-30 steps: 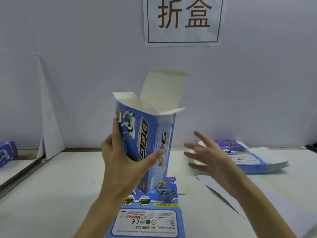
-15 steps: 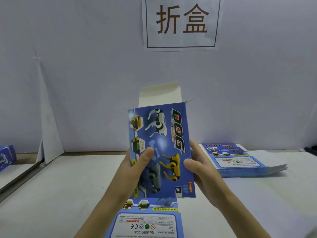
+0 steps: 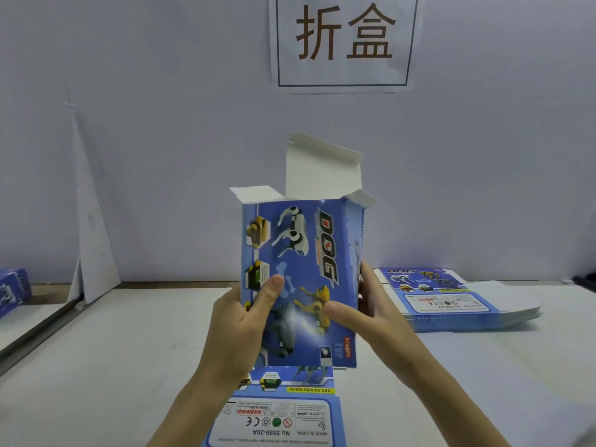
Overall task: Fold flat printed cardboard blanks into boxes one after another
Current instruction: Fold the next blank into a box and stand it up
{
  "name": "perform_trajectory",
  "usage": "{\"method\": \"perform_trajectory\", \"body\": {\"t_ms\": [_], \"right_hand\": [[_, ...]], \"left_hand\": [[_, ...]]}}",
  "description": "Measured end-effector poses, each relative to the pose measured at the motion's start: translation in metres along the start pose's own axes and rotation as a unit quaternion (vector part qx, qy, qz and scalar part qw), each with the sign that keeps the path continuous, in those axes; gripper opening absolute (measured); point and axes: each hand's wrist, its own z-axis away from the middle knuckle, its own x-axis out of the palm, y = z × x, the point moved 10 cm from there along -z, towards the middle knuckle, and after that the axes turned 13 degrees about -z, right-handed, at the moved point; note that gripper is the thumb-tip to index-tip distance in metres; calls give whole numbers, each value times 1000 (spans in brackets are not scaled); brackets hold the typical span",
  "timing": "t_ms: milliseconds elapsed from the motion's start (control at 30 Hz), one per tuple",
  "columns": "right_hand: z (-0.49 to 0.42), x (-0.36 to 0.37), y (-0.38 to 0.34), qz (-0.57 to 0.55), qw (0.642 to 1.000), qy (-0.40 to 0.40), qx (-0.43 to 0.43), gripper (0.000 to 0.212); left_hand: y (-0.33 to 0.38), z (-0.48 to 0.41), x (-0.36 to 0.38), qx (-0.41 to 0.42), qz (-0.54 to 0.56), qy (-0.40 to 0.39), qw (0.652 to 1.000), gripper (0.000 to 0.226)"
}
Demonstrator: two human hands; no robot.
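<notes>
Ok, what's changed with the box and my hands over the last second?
The right hand, free a second ago, came in and gripped the box on its right side. The left hand kept its grip while the box turned from edge-on to front-on. Top flaps stay open; the stack and the blank beneath did not move.

Packaging workstation: stacked box blanks [image 3: 451, 304], posted paper sign [image 3: 345, 43]

The upright cardboard box [image 3: 301, 279] was printed blue with white, yellow and grey dogs; its flaps were white inside.
</notes>
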Motion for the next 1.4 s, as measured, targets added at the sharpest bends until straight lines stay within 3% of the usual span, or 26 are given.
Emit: {"method": "perform_trajectory", "body": {"t_ms": [133,233,400,567,767,867,900,967,1033,1100,1133,1233,1300,1367,1400], "right_hand": [[0,5,0,9,1000,-12,-1,85],[1,4,-2,6,1000,-6,-2,81],[3,8,-8,-9,1000,-22,-7,77],[3,7,-7,-14,1000,-10,-11,72],[3,3,-4,39,999,4,-7,82],[1,-6,5,66,998,14,20,87],[1,-9,7,76,996,17,34,83],[2,-15,9,117,991,23,52,71],[4,-21,8,185,981,31,50,43],[8,-27,7,254,965,44,45,10],[9,-30,6,268,961,53,41,6],[9,-30,0,246,967,62,22,12],[5,-24,-5,187,982,35,-5,32],[2,-20,-4,100,995,17,0,58],[1,-18,-1,62,998,17,10,61]], "left_hand": [[-6,-2,0,-6,-3,-14,1000,39],[-5,-1,-2,-13,1,3,1000,52],[-7,-3,1,-25,26,-18,999,46],[-4,-1,1,-18,33,-9,999,54],[-4,-1,-1,-14,52,-9,999,45],[2,-3,4,34,12,-57,998,26],[5,-3,8,48,19,-99,994,20],[2,-4,9,51,-13,-147,988,38],[-4,-6,0,42,-98,-139,985,51],[-5,-4,-5,37,-113,-122,985,45],[-1,-2,-6,46,-100,-108,988,41],[12,0,-8,80,-96,-81,989,36],[17,-2,-5,101,-94,-95,986,41],[9,-5,1,74,-33,-137,987,67],[2,-5,6,42,8,-166,985,75]]}}
